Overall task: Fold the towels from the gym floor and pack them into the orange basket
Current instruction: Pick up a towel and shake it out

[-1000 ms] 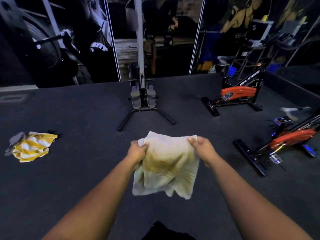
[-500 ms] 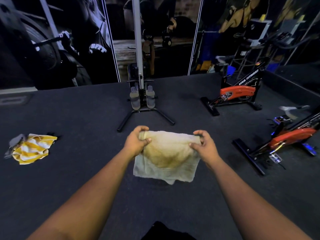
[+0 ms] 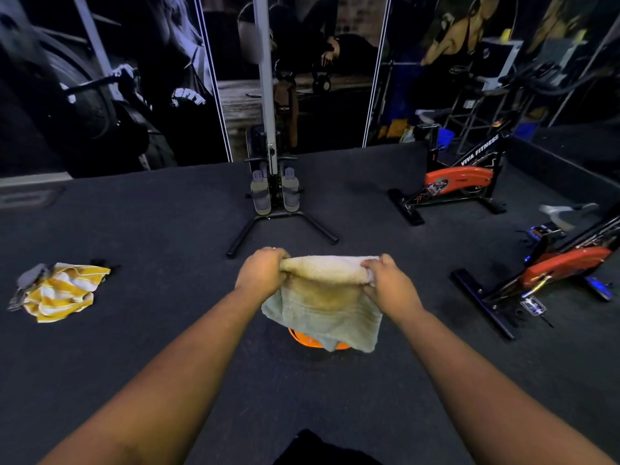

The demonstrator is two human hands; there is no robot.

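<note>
From the head camera I see my left hand (image 3: pixel 263 273) and right hand (image 3: pixel 389 283) each gripping one end of a cream towel (image 3: pixel 323 303), folded over and held above the orange basket (image 3: pixel 303 340), which it mostly hides. I judge this towel nearly packed. A yellow striped towel (image 3: pixel 63 290) lies crumpled on the floor (image 3: pixel 167 229), still to fold.

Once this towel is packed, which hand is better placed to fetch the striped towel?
Left hand: the striped towel lies crumpled on the floor to its side; the right hand would cross over.
</note>
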